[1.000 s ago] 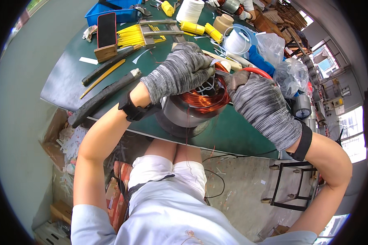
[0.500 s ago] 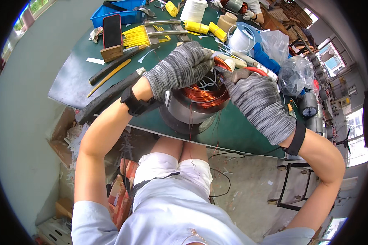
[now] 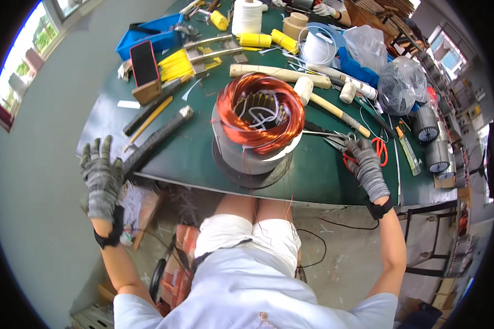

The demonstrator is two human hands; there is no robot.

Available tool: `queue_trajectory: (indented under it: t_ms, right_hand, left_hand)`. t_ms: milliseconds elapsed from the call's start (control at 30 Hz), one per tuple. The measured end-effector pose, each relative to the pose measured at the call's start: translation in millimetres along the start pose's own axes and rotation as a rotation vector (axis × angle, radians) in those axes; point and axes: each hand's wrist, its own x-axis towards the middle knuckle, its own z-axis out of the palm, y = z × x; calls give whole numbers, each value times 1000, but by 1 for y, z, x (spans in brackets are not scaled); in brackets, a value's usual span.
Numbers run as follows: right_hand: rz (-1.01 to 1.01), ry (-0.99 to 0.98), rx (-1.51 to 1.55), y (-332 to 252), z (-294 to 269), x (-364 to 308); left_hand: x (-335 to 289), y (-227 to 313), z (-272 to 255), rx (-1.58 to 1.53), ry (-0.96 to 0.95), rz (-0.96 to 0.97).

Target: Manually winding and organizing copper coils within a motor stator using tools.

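Observation:
A motor stator [image 3: 236,143] stands upright on a dark round base at the table's near edge. Its thick copper winding [image 3: 225,118] rings the top, with white cords inside and thin leads hanging down in front. To the left, off the table's corner, my left hand [image 3: 101,178] in a grey knit glove is empty, fingers spread. On the right my gloved right hand [image 3: 369,170] reaches over red-handled scissors [image 3: 380,152] and a slim metal tool with ring handles [image 3: 335,135]. Its fingertips touch these handles; whether they grip is unclear.
Near the left hand lie a dark bar [image 3: 158,138] and a yellow stick [image 3: 148,123]. A phone [image 3: 144,64] leans on a wooden block. Behind the stator are a wooden mallet [image 3: 335,112], yellow strip bundles [image 3: 254,40] and cord spools [image 3: 247,17]. Another person's gloved hand [image 3: 325,10] shows at the far side.
Both hands have left the copper winding and moved apart, the left out past the table's left corner, the right down to the scissors. The winding's whole ring now shows.

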Motion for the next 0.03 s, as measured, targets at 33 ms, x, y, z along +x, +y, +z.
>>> queue_trajectory:
  t_ms: [33]
  right_hand:
    - [2, 22, 109, 8, 4, -1]
  left_hand:
    - [8, 0, -5, 3, 2, 13]
